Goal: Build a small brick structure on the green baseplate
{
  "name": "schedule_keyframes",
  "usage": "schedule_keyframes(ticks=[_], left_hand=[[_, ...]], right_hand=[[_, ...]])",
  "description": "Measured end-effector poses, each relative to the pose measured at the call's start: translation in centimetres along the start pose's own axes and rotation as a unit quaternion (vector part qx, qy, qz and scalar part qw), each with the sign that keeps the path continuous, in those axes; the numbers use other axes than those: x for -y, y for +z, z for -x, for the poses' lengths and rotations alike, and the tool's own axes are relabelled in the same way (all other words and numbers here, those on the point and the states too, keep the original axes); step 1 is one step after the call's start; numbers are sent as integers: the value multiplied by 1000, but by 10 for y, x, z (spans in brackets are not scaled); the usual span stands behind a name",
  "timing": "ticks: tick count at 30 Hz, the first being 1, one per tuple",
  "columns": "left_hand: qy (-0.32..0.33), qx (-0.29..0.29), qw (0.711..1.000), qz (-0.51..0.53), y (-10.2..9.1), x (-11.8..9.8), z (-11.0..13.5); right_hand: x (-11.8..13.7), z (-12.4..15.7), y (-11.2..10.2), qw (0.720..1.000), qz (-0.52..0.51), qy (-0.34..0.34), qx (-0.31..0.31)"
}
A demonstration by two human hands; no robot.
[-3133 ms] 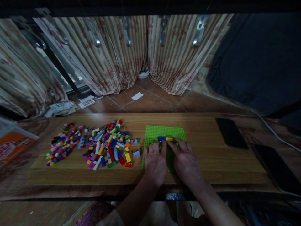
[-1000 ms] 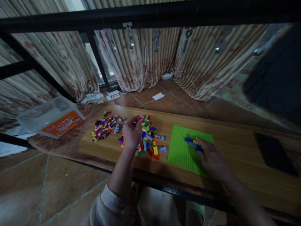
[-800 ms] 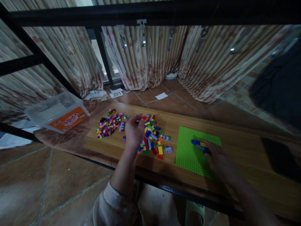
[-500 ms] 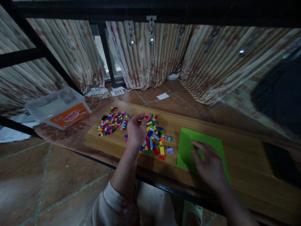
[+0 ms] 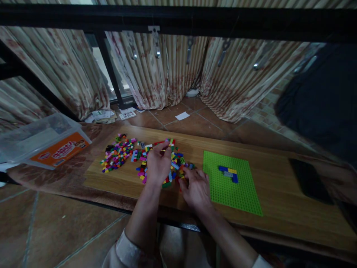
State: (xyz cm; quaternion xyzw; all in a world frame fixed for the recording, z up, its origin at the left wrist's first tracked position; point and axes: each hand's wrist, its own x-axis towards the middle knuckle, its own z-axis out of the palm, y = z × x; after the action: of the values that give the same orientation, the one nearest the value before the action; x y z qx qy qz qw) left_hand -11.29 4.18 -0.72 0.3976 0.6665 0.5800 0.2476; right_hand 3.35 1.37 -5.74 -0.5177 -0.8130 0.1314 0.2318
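Note:
My left hand [image 5: 158, 164] hangs over the big pile of toy building bricks [image 5: 174, 160], thumb and forefinger close together. Whatever lies between those fingertips is hidden. At the pile's right edge, my right hand [image 5: 196, 187] reaches down with its thumb and fingers apart around loose bricks. A green baseplate [image 5: 214, 190] lies just right of that hand. On the plate sits a small group of bricks: a blue brick [image 5: 222, 168], a yellow brick [image 5: 232, 171], a grey brick [image 5: 228, 174] and another blue brick [image 5: 235, 179].
A second pile of smaller bricks [image 5: 118, 152] lies left on the wooden board [image 5: 111, 182]. Beyond it stands a clear plastic box [image 5: 41, 137] with an orange label. A dark phone-like slab [image 5: 309, 180] rests at the right. Curtains [image 5: 158, 82] hang behind.
My right hand has moved left from over the baseplate to the brick pile, uncovering the bricks on the plate. My left hand stays over the pile. The view has shifted right.

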Motion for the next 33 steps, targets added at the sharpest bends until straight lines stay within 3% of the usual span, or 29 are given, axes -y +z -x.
schedule_keyframes(ticks=[8,13,18,22,33], left_hand=[[21,40,998,-51,14,0,7],[40,93,993,-55,30,0,18],[65,187,977,-86,53,-5,42],[90,247,959,-109,70,-6,59],[92,302,936,-156,101,-2,77]], right_hand=[[2,-2,-14,991,-118,24,-57],[-20,-2,-40,968,-207,78,-119],[-68,1,-63,956,-188,173,-146],[-96,5,-70,949,-183,209,-148],[-98,11,-63,983,-59,144,-93]])
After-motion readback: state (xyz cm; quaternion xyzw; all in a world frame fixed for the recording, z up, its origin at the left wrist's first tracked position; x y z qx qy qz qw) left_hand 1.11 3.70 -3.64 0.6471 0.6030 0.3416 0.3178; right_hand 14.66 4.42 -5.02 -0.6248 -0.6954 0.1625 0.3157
